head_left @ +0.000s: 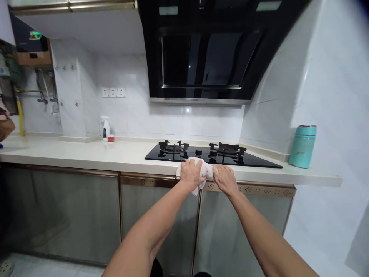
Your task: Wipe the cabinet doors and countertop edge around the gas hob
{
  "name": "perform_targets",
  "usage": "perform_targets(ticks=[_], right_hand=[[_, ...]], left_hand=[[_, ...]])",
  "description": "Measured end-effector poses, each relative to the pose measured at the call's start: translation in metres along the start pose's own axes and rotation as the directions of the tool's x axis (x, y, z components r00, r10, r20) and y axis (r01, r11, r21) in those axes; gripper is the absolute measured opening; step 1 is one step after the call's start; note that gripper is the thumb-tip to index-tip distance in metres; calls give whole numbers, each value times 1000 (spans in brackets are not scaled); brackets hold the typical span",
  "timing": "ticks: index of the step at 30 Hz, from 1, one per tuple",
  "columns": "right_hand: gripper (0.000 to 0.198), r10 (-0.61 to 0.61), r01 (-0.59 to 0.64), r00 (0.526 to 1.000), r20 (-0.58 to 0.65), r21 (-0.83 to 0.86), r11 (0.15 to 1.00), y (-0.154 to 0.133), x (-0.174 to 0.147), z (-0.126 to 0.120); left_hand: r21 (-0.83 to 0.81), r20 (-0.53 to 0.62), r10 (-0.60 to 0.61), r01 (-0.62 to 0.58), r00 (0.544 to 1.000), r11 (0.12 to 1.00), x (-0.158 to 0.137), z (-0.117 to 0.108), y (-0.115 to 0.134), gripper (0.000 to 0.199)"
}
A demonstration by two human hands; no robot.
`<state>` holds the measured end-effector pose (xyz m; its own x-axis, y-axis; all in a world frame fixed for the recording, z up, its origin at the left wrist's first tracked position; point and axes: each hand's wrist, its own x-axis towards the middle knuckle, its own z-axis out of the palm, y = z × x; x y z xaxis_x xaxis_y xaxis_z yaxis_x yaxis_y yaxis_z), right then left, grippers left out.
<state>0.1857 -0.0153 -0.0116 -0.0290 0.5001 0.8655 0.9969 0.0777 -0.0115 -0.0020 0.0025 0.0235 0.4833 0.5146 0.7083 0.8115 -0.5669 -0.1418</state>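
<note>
While the left hand curls over a cloth on the counter edge, the bent right hand grips its side, likely wiping, which next calls for steady pushing.

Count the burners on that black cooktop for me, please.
2: the left burner and the right burner, both on the cooktop. The cloth seems to hide none.

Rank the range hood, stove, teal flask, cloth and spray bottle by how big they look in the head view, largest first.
1. Range hood
2. Stove
3. Teal flask and cloth: order unsure, as the left hand hides part of the cloth
4. Spray bottle
</note>
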Motion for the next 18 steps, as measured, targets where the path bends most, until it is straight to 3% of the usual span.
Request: perform_targets(ticks=[5,11,13,15,18], right_hand=[[49,-16,16,1000,1,-3,1000,1,0,0],[48,24,-24,999,22,16,1000,2,-1,0],[46,43,-44,999,22,20,999,-1,-1,0],[43,59,-59,998,19,18,998,-4,0,0],[41,73,-73,997,8,6,997,-8,1,-1]], left_hand=[[-9,-4,24,-24,1000,1000,-17,-10,-52,72],[21,53,-156,155,986,988,-59,-36,-179,90],[102,117,-272,261,955,960,-74,-52,-225,92],[197,170,-412,378,895,904,-85,-70,-266,93],[259,219,-512,457,830,851,-96,-94,-312,93]])
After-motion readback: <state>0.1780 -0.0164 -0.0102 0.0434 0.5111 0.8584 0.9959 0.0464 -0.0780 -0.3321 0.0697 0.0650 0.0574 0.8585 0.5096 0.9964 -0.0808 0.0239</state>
